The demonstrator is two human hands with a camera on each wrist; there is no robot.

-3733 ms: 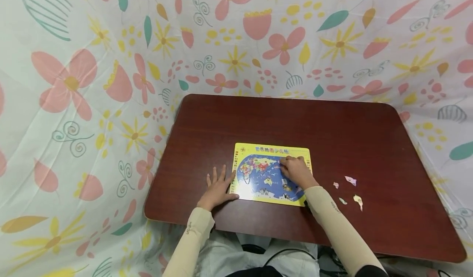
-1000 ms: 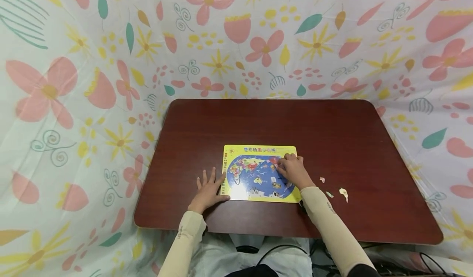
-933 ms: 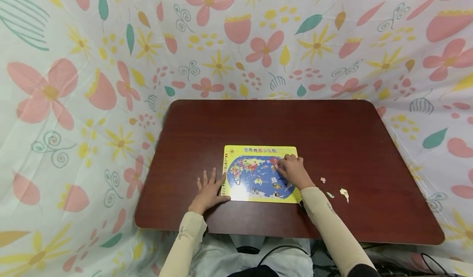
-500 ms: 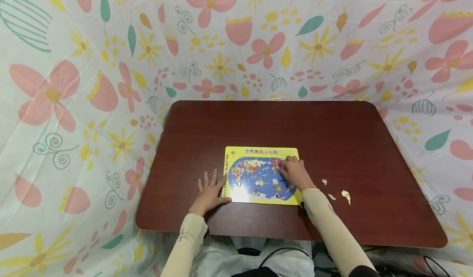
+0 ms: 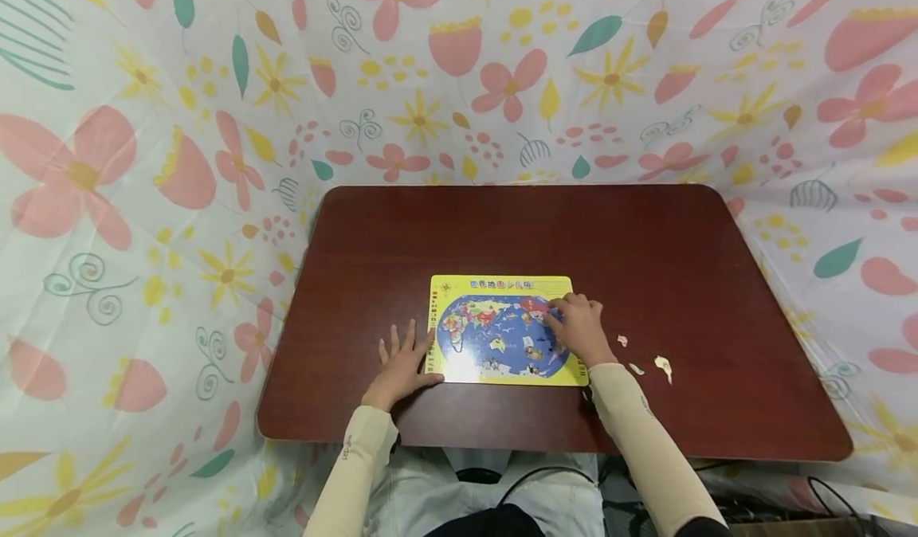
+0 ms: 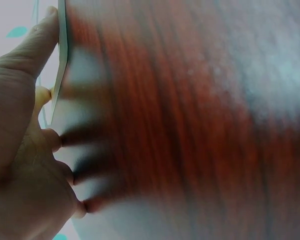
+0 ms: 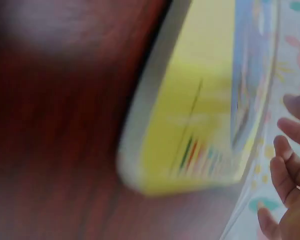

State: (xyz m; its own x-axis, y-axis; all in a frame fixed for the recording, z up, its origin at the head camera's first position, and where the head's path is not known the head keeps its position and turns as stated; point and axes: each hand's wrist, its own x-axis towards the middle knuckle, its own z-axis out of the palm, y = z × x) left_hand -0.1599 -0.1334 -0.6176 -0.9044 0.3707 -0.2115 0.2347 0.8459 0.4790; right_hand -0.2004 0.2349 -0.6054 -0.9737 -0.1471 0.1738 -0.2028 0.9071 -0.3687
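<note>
Your left grip (image 5: pixel 402 371) has its fingers spread apart and clamps on nothing. Its thumb and index finger meet the left edge and near-left corner of the flat, rectangular, yellow-bordered puzzle board with a blue oval world map (image 5: pixel 502 285), which lies just to the right of that grip. The other fingers fan out over the brown wood-grain table (image 5: pixel 502 234), a spread that likely keeps the board from sliding sideways under light pushes.

Your right grip (image 5: pixel 579 330) is over the right side of the board, its fingers loosely bent and a little apart. No piece shows between them; you cannot tell from here whether the tips touch the map. The board sits squarely between your two grips, probably so that one can brace while the other works on the map.

Just to the right of the right grip, and off the board, lie three loose, thin pieces: a small pink one (image 5: pixel 622 340), a slim pale-green one (image 5: pixel 636 369) and a larger, pale-yellow, tapering one (image 5: pixel 663 368). They lie apart from each other, which seems handy: within short reach of that grip, yet not covering the map.
</note>
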